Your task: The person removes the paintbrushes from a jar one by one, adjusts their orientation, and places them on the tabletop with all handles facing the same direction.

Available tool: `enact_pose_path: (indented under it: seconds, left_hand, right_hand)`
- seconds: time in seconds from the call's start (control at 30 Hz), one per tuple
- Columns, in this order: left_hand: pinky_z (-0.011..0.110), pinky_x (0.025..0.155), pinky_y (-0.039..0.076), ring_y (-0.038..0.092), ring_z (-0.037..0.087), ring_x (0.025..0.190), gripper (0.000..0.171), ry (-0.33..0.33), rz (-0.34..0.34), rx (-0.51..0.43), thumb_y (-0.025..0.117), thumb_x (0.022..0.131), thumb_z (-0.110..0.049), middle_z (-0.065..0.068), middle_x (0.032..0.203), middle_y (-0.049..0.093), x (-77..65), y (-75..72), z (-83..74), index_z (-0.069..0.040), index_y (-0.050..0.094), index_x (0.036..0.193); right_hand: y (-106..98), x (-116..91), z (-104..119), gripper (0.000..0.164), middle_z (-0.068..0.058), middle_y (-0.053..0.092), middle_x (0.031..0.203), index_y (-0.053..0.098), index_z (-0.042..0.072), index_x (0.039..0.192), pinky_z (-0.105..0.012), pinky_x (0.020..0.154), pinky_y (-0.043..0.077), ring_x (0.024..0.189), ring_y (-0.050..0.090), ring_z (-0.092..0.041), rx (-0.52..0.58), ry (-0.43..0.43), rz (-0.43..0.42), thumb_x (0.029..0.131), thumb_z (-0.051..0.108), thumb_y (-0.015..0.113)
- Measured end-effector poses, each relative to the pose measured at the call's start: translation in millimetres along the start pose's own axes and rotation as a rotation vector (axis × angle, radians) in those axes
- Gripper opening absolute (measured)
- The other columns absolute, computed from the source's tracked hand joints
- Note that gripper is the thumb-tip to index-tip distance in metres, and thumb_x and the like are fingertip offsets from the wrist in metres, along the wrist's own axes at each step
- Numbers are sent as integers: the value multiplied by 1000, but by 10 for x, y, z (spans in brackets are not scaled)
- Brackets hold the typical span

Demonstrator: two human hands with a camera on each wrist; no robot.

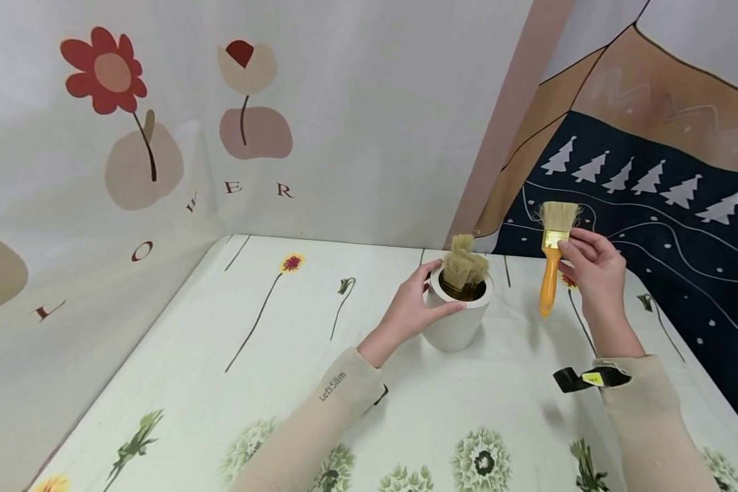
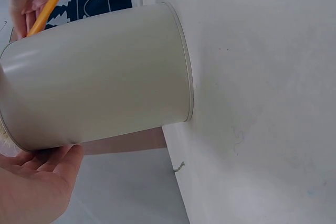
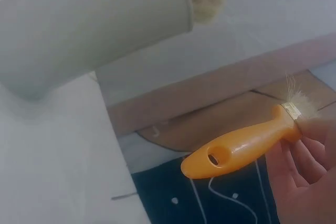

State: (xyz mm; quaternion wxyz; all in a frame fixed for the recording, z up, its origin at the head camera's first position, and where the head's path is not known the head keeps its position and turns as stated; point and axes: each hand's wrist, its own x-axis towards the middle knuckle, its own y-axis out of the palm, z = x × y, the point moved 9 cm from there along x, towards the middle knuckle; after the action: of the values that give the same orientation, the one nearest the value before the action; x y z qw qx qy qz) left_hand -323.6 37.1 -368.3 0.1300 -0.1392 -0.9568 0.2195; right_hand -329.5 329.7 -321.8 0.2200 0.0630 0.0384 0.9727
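A white cylindrical pot [image 1: 454, 333] stands upright on the table, with several pale-bristled brushes [image 1: 465, 265] bristles-up inside it; their handles are hidden. My left hand [image 1: 409, 306] holds the pot near its rim, the thumb across the front and the fingers around the far left side. To the right of the pot, my right hand [image 1: 599, 273] pinches a paintbrush [image 1: 551, 273] near its metal ferrule, above the table. Its bristles point up and its orange handle hangs down. In the right wrist view the orange handle [image 3: 241, 145] shows a hole at its end.
A white flower-printed cloth [image 1: 270, 307] covers the table. Behind it hangs a pale curtain [image 1: 369, 123] with flower prints and letters. Dark blue fabric with white trees [image 1: 664, 205] hangs at the back right. A black strap [image 1: 590, 378] is around the right wrist.
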Motion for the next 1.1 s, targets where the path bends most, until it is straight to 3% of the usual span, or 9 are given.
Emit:
enact_pose_path:
  seconds: [0.53,0.73,1.1]
  left_hand:
    - [42,113,47,49,25,139,86,-11,14,1,80,85,-38,4,156,43,-12,18,23,-17,35,154]
    - [43,113,47,48,26,139,86,-10,15,0,80,85,-38,5,156,43,-17,13,20,-16,34,154]
    - [39,114,47,47,25,140,86,-1,10,-5,80,84,-37,5,156,43,-16,8,9,-15,35,154]
  right_hand:
    - [-95,88,-459,27,21,69,84,67,20,120,-9,62,57,74,66,6,-78,108,12,93,19,70]
    - [-78,94,-592,17,22,70,80,67,24,109,-10,61,57,71,67,7,-66,113,46,94,15,68]
    - [-117,78,-875,24,23,66,81,65,20,121,-9,62,57,71,64,8,-152,209,19,97,18,64]
